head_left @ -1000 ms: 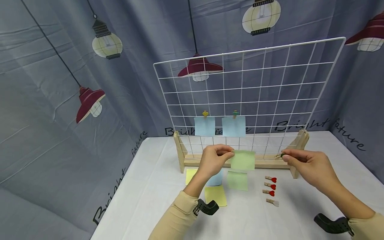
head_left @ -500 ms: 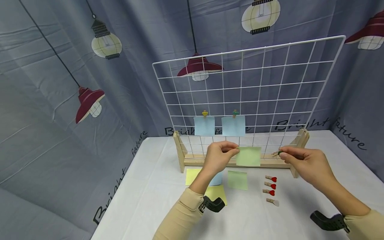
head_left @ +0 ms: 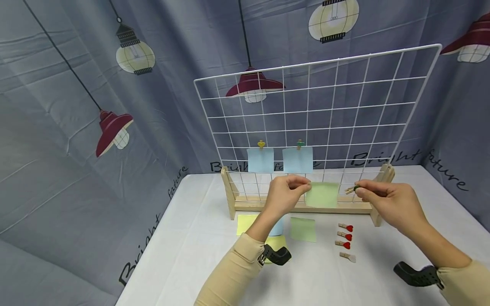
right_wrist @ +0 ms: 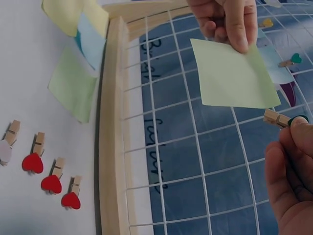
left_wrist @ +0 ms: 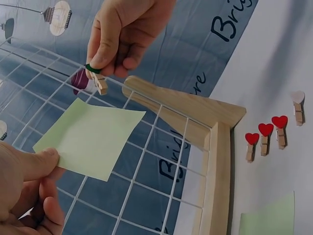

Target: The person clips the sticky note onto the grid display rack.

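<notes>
My left hand (head_left: 285, 195) pinches a green sticky note (head_left: 322, 195) by its left edge, in front of the lower part of a white wire grid (head_left: 346, 127). To its right, my right hand (head_left: 394, 204) pinches a small wooden clothespin (right_wrist: 277, 118) by its dark green end. The clothespin's wooden tip points toward the note, with a gap between them in the head view. Two blue sticky notes hang on the grid: the left one (head_left: 260, 160) under a yellow heart clip (head_left: 261, 144), the right one (head_left: 297, 160) under a green clip (head_left: 300, 144).
A wooden base (head_left: 283, 206) holds the grid upright. On the white table (head_left: 321, 276) lie a green note (head_left: 303, 230), a yellow note (head_left: 245, 224) and others partly behind my left arm. Red heart clothespins (head_left: 343, 245) and a pale one (head_left: 347, 257) lie in a column at right.
My left hand has moved right and slightly up with the green note. My right hand has shifted a little left and up with the clothespin, narrowing the gap between them.
</notes>
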Action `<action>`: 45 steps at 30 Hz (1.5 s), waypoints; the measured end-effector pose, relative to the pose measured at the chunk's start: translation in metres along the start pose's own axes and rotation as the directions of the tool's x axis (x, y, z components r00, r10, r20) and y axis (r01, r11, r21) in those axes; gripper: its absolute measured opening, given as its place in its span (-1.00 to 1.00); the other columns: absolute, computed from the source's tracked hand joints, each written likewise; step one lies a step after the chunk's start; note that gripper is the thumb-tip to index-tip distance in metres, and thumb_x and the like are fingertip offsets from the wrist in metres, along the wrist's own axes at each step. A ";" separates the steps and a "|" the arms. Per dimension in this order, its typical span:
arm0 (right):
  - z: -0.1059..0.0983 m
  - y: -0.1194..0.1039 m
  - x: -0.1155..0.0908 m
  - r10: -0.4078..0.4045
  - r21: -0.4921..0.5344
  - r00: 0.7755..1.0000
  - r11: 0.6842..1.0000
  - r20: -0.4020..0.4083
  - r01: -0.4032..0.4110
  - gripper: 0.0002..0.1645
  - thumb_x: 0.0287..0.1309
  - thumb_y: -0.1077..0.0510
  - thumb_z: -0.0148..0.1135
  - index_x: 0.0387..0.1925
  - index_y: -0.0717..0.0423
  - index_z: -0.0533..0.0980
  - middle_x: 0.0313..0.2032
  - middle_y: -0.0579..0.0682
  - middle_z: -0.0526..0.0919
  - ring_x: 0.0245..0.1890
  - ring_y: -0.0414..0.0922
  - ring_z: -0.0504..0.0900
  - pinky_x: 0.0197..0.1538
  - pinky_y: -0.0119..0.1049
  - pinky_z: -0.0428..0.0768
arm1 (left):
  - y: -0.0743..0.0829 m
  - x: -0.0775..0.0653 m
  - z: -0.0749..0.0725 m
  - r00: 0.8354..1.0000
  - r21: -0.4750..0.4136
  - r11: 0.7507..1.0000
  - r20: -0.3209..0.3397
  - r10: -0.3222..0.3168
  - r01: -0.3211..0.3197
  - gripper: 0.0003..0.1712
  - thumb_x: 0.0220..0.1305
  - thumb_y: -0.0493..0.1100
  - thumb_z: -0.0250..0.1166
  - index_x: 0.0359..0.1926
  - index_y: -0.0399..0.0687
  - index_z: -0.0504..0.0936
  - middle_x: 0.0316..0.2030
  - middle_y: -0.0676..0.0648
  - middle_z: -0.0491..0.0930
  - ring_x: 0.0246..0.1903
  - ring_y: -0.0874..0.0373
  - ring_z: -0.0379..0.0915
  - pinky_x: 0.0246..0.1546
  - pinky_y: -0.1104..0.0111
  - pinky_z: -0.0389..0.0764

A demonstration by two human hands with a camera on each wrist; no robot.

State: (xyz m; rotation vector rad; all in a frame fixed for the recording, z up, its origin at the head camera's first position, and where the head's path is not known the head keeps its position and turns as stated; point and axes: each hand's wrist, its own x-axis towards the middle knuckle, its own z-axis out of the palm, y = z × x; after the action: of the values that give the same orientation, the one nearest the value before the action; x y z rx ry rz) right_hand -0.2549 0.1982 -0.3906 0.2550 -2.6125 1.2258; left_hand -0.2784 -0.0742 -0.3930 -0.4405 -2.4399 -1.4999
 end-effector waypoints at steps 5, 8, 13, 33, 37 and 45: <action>-0.001 -0.004 0.002 -0.020 -0.003 1.000 1.000 -0.014 0.020 -0.48 0.40 -0.14 0.29 0.13 0.16 0.68 -0.08 0.14 0.80 -0.33 -0.71 0.48 -0.39 -0.47 0.55 | 0.004 0.005 0.002 1.000 -0.004 1.000 -0.009 0.004 -0.004 -0.90 0.33 -0.12 0.45 -0.17 0.08 0.84 -0.32 0.10 0.82 -0.40 0.47 0.60 -0.42 0.51 0.50; -0.001 -0.006 0.004 -0.029 -0.002 0.999 1.000 -0.022 0.029 -0.48 0.40 -0.13 0.29 0.14 0.17 0.67 -0.11 0.13 0.81 -0.34 -0.72 0.47 -0.37 -0.49 0.55 | 0.007 0.008 0.004 1.000 -0.017 1.000 -0.012 -0.004 0.004 -0.90 0.33 -0.11 0.44 -0.17 0.10 0.84 -0.33 0.12 0.82 -0.38 0.47 0.61 -0.40 0.50 0.53; -0.005 -0.010 0.008 -0.019 0.003 0.999 1.000 -0.034 0.019 -0.46 0.38 -0.16 0.30 0.13 0.15 0.68 -0.24 -0.21 0.83 -0.34 -0.71 0.47 -0.37 -0.47 0.53 | 0.012 0.013 0.006 1.000 -0.031 0.999 -0.015 0.008 -0.009 -0.90 0.34 -0.12 0.43 -0.16 0.07 0.84 -0.33 0.10 0.82 -0.35 0.47 0.63 -0.36 0.49 0.57; -0.018 -0.021 0.025 -0.014 0.059 0.997 0.998 -0.076 0.019 -0.46 0.36 -0.17 0.31 0.16 0.11 0.67 -0.33 -0.73 0.62 -0.32 -0.75 0.50 -0.28 -0.66 0.48 | 0.033 0.033 0.013 0.999 0.035 0.999 -0.049 0.006 -0.004 -0.91 0.32 -0.10 0.44 -0.18 0.11 0.84 -0.34 0.13 0.82 -0.38 0.51 0.61 -0.37 0.53 0.56; -0.022 -0.026 0.030 -0.005 0.068 0.995 0.998 -0.100 0.012 -0.44 0.33 -0.20 0.33 0.17 0.06 0.67 -0.30 -0.80 0.58 -0.30 -0.74 0.51 -0.26 -0.62 0.46 | 0.036 0.038 0.015 0.998 0.040 0.999 -0.064 0.021 -0.018 -0.90 0.33 -0.09 0.44 -0.17 0.11 0.84 -0.33 0.12 0.82 -0.38 0.53 0.61 -0.35 0.55 0.56; -0.025 -0.033 0.038 0.001 0.059 0.993 0.998 -0.114 0.006 -0.41 0.35 -0.22 0.30 0.21 0.06 0.65 -0.34 -0.86 0.52 -0.30 -0.75 0.50 -0.24 -0.69 0.44 | 0.042 0.045 0.017 0.996 0.041 0.999 -0.084 0.014 -0.010 -0.90 0.32 -0.09 0.44 -0.18 0.11 0.85 -0.34 0.13 0.82 -0.36 0.51 0.63 -0.32 0.55 0.55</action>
State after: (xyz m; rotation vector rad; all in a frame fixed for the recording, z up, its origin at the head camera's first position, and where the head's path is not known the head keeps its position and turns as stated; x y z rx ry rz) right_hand -0.2789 0.1944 -0.3396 0.1933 -2.4815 1.2786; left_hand -0.3049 -0.0357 -0.3502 -0.3756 -2.3938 -1.4317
